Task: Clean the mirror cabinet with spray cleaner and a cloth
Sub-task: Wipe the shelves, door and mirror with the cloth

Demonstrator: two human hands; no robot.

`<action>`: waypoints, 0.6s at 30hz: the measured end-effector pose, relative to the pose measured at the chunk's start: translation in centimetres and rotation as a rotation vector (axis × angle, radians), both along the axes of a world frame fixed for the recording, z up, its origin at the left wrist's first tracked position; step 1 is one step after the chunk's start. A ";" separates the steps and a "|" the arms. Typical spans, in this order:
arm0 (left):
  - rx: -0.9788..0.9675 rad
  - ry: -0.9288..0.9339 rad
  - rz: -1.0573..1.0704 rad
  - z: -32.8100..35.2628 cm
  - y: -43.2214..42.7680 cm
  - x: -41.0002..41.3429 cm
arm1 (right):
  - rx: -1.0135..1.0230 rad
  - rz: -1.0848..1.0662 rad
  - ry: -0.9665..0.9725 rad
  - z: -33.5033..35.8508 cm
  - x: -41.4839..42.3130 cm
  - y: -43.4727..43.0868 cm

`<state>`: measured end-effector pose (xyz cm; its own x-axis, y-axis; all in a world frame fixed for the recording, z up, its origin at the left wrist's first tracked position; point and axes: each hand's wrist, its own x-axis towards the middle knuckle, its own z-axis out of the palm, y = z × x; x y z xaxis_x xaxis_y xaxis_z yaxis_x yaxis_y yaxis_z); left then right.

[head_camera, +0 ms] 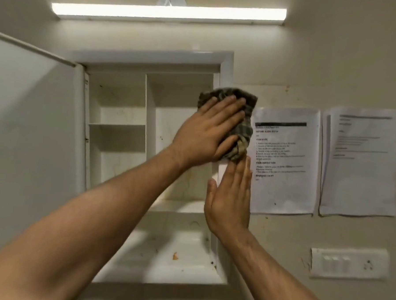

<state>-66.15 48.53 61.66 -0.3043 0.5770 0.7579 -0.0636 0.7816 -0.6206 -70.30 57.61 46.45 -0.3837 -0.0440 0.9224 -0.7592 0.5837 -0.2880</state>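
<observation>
The white mirror cabinet (151, 58) hangs on the wall with its door (29, 118) swung open to the left. Its shelves hold nothing but stains and specks. My left hand (207, 132) presses a dark checked cloth (243, 134) flat against the upper part of the cabinet's right frame. Just below, my right hand (229, 197) lies flat against the same right edge, fingers straight and together, holding nothing. No spray cleaner is in view.
Two printed sheets (283, 165) (361, 163) are stuck to the wall right of the cabinet. A switch panel (349, 263) sits lower right. A tube light (170, 12) glows above. A small orange scrap (175, 256) lies on the bottom shelf.
</observation>
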 end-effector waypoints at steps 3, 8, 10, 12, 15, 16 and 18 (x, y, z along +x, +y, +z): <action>0.154 0.015 -0.015 -2.1 1.7 -0.5 | 0.220 -0.136 0.103 -3.7 0.5 -0.2; -0.027 -0.047 -0.029 -5.5 -1.0 0.2 | 0.399 -0.184 0.073 -11.4 1.1 1.0; 0.121 -0.015 -0.021 -7.4 -0.1 0.0 | 0.409 -0.179 0.024 -13.3 2.1 1.4; 0.058 -0.078 -0.025 -9.5 0.8 -0.5 | 0.406 -0.172 -0.013 -14.3 3.0 1.8; -0.080 -0.133 -0.056 -10.4 -0.1 -0.3 | 0.365 -0.083 -0.058 -14.6 4.1 2.8; -0.018 -0.115 -0.071 -10.8 -0.2 -0.5 | 0.328 -0.035 -0.067 -14.4 4.4 3.1; 0.185 -0.061 -0.105 -12.6 0.4 -0.8 | 0.193 0.091 -0.091 -13.8 5.2 4.1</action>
<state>-66.98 48.95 49.06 -0.2982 0.4606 0.8360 0.0569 0.8829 -0.4661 -65.10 61.73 32.63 -0.4514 -0.2545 0.8553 -0.7873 0.5646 -0.2476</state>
